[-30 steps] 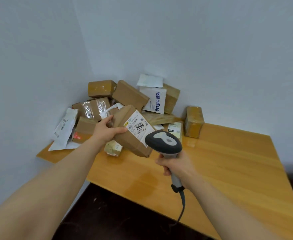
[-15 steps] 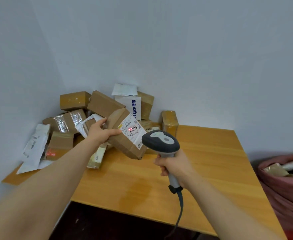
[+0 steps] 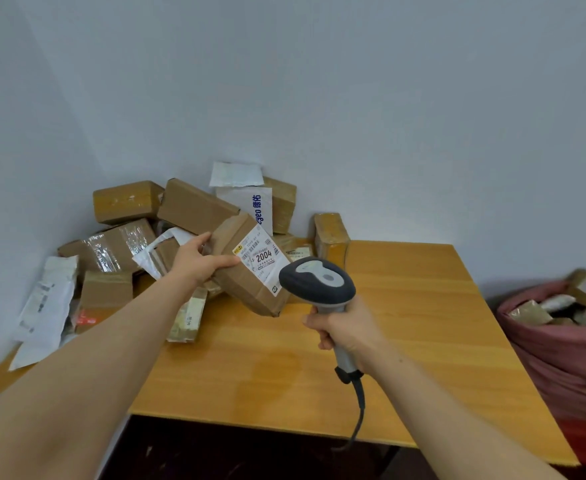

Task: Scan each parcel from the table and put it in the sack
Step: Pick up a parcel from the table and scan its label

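My left hand (image 3: 198, 259) grips a brown cardboard parcel (image 3: 246, 282) by its left edge, tilted above the wooden table (image 3: 405, 323). Its white label reading 2004 faces the scanner. My right hand (image 3: 345, 332) holds the grey and black barcode scanner (image 3: 317, 282) by its handle, the head just right of the parcel's label. The scanner's cable hangs over the table's front edge. A red sack (image 3: 568, 355) with parcels inside stands to the right of the table.
A pile of brown boxes (image 3: 194, 209) and white mailer bags (image 3: 43, 306) fills the table's back left corner against the walls. A single taped box (image 3: 331, 237) stands upright by the back wall. Dark floor shows below the table's front edge.
The view has swung right, bringing the red sack into sight. The red scan light seen on the label half a second ago is gone. Both hands keep their holds.
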A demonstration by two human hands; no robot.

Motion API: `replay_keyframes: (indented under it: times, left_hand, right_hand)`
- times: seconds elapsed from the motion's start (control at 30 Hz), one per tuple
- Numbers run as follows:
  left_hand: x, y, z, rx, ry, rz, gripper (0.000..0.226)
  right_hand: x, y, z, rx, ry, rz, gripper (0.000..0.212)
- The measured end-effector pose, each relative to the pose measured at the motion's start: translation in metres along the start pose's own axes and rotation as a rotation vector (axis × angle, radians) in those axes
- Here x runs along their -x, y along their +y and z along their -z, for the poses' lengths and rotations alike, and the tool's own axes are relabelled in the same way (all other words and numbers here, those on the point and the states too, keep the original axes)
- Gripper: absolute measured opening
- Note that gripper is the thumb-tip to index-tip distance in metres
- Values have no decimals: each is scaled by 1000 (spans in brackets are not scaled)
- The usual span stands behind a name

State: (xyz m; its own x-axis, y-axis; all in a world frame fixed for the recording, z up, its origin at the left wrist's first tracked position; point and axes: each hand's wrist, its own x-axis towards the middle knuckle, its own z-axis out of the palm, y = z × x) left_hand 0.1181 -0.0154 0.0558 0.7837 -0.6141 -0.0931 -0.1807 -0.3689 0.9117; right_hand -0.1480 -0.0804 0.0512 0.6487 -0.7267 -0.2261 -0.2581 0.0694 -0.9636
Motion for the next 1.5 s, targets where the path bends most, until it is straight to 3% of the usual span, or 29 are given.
replay_keyframes:
  times: [0.13,0.3,0.4,0.6,0.87,0.97,1.1,1.37,1.5]
  left_hand:
    - [-7,-4,-7,103,-69,81,89]
    - [-13,-13,-63,209,-262,215,63]
    - [-7,-18,-115,222,-367,254,53]
    - [20,16,-230,153,-565,254,43]
    - [75,92,-412,137,-731,232,31]
    - [101,118,-481,125,-757,230,27]
    - [123,145,-555,109,-724,159,42]
    - [114,178,-651,-53,-635,-18,41]
    - [90,185,-703,-160,-581,-91,64]
  right_hand:
    - [-4,9,-2,-141,93,-44,10]
    - [-5,38,35,-347,418,-130,10]
    - [1,61,71,-429,567,-160,18]
    - [14,97,151,-583,700,-166,21]
    - [46,144,324,-546,857,-144,18]
    - [61,162,395,-569,888,-162,20]
    - [68,186,476,-554,864,-209,18]
    - [39,235,589,-474,949,-330,20]
    - [14,256,635,-382,967,-406,20]
